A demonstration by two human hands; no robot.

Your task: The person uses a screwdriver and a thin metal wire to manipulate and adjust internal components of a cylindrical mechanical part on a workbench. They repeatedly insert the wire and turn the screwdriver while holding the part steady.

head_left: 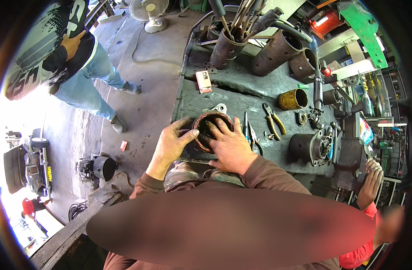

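Observation:
Close in front of me, at the near edge of the workbench, is a round housing with copper-coloured windings [198, 143] around its inside, open end up. My left hand [170, 144] grips its left side, thumb over the rim. The fingers of my right hand [230, 146] reach into the opening and press on the inner wall; their tips are partly hidden. Just behind it lies a metal end bracket with a round eye [220, 108]. Right of my right hand rest dark-handled pliers [254, 137] and yellow-handled cutters [273, 120].
A dark cylindrical housing [305, 147] and a yellow metal cup [293, 99] stand on the right of the workbench [192, 104]. Metal tubes with rods [227, 49] stand at the back, near a small red-and-white box [203, 81]. One person [84, 76] stands left; another's hand [371, 184] is at right.

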